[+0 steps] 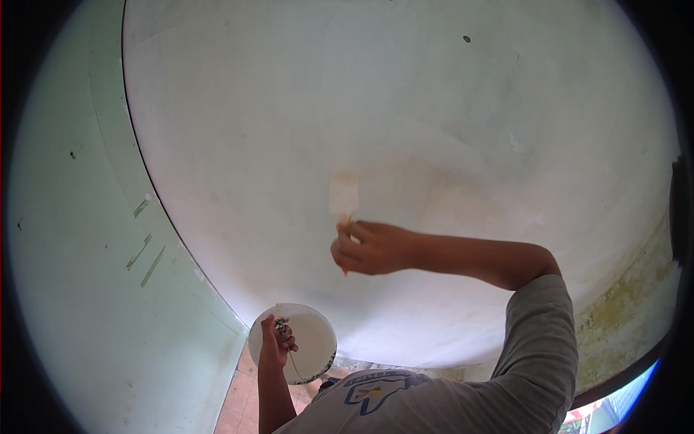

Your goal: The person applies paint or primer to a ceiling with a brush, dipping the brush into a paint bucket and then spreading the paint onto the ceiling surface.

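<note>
My right hand (369,248) is closed around the handle of a flat, pale paintbrush (344,195). Its tan-tipped head points up and overlaps the whitish wall (289,145) in front of me; an orange handle end shows below the fist. Lower down on the left, my left hand (277,343) is wrapped round something at the near-left side of a round white bucket (315,336), overlapping its opening. Off-white colour fills the bucket's inside, and dark speckles mark its lower rim. A thin yellow strand curves down from the hand across the bucket.
A green side wall (72,217) with scraped streaks (152,265) meets the whitish wall along a dark line. Reddish floor tiles (241,394) show beneath the bucket. At right, a stained yellowish strip (622,304) borders the wall above a bright opening (625,398).
</note>
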{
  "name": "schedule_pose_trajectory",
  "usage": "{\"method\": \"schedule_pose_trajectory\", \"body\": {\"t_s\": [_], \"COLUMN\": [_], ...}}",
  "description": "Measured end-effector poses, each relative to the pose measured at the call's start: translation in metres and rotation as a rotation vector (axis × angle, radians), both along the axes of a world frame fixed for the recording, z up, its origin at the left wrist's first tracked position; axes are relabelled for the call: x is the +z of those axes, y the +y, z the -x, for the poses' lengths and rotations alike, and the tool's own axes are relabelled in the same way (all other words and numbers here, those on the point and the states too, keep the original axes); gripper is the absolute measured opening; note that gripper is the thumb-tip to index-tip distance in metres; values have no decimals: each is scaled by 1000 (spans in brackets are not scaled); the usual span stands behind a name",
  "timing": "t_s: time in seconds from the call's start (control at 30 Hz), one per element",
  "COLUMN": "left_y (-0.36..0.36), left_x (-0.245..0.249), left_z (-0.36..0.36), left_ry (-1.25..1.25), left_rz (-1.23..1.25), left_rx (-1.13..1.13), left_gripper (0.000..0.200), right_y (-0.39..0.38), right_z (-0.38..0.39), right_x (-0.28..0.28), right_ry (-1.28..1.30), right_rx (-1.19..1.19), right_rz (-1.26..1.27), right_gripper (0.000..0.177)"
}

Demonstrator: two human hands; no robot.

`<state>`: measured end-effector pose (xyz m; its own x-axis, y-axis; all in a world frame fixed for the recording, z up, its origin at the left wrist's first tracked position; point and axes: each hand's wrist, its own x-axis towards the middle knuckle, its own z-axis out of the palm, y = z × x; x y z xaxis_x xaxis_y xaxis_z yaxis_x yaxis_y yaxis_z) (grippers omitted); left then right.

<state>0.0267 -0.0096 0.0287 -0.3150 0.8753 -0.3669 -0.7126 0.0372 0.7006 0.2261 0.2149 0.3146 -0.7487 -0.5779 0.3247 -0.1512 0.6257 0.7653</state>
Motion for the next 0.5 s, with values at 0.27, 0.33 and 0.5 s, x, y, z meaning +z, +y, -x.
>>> {"method": "schedule_pose_trajectory", "body": {"t_s": [0.27, 0.33, 0.5], "left_y": [-3, -2, -8], "left_x": [9, 6, 1], "left_z": [-7, -7, -10], "left_ry": [-6, -7, -26], "left_rz": [5, -3, -19], "left_rx": [38, 52, 81], "left_gripper": [53, 51, 50], "right_y": [-21, -15, 19], "right_z": [2, 9, 22], "right_x": [127, 172, 204], "right_ry": [292, 432, 444], "right_rx": [-4, -47, -20], "right_rz": [-174, -139, -160], "right_gripper": [30, 30, 28]}}
